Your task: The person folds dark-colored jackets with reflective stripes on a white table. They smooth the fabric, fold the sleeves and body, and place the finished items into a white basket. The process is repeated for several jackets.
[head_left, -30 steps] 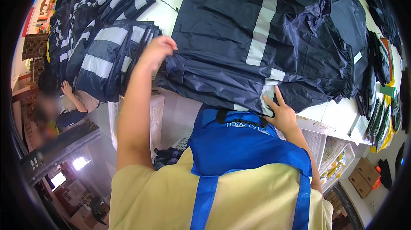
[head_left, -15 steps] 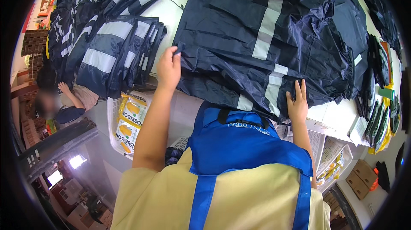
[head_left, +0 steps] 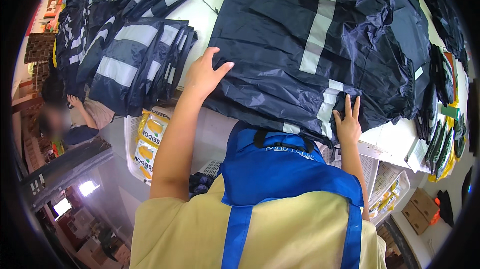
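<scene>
A dark navy garment [head_left: 270,44] with light grey reflective strips is spread over the white table before me, its cloth creased. At its left edge, my left hand [head_left: 206,73] has thumb and fingers apart, with nothing between them. My right hand [head_left: 348,123] rests on the garment's near edge, fingers stretched out, beside a short reflective strip [head_left: 328,101]. The near edge of the cloth hangs at the table front, above my blue apron [head_left: 285,169].
Folded navy garments with reflective strips [head_left: 125,59] lie stacked at the left. Below them stands a white basket [head_left: 131,154] of yellow-and-white packets. Another basket [head_left: 387,189] sits under the table's right side. Packed garments [head_left: 442,144] lie far right. Another person [head_left: 80,119] is at the left.
My left hand has let go of the garment's left edge and spread its fingers, moving slightly right. The near cloth lies further toward the right and flatter. My right hand has barely moved.
</scene>
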`<state>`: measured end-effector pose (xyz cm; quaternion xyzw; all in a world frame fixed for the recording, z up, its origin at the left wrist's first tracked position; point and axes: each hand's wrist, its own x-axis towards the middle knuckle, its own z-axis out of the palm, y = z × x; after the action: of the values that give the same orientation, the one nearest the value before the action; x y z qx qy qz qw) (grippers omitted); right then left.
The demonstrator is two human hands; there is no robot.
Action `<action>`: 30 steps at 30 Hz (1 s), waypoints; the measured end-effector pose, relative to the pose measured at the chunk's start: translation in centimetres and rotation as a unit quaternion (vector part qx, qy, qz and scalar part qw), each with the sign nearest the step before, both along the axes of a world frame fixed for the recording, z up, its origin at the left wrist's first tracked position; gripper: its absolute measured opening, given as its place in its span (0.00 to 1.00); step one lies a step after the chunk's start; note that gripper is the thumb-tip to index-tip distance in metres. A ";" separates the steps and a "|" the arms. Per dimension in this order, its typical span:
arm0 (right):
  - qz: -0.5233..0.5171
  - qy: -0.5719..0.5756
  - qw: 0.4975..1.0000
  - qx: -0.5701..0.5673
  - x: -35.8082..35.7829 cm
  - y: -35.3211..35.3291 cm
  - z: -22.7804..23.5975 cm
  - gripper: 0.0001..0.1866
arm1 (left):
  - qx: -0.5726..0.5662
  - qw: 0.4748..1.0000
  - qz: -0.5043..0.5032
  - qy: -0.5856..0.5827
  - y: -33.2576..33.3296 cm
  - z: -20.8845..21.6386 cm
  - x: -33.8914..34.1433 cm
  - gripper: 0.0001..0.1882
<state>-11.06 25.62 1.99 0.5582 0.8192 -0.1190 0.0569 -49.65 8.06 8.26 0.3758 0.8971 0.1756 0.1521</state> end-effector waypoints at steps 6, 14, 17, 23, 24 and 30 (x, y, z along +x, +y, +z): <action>0.030 -0.012 0.999 0.020 0.1 -0.3 0.0 0.37 | -0.138 0.987 0.041 0.075 -2.2 -4.0 -3.5 0.15; 0.047 -0.004 0.999 0.026 0.6 -0.3 -0.5 0.37 | -0.075 0.996 0.014 0.048 0.6 -6.4 -5.7 0.13; 0.056 0.027 0.998 0.017 0.8 0.0 -0.5 0.36 | -0.151 0.982 0.099 0.061 -1.3 -9.0 -7.8 0.11; 0.018 0.218 0.975 -0.025 6.7 -2.2 1.3 0.31 | 0.254 0.930 -0.157 0.214 -5.2 -1.7 -1.5 0.18; 0.070 0.191 0.979 -0.029 7.9 -3.0 1.7 0.31 | 0.211 0.935 -0.238 0.159 -6.1 -1.1 -0.2 0.22; 0.145 0.138 0.978 -0.052 8.8 -4.9 0.3 0.27 | -0.019 0.945 -0.316 0.085 -11.2 -6.1 -0.1 0.33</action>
<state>-2.24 20.68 2.31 0.4084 0.8839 -0.2275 -0.0110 -49.72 -3.09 2.13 0.6508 0.7450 0.0684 0.1299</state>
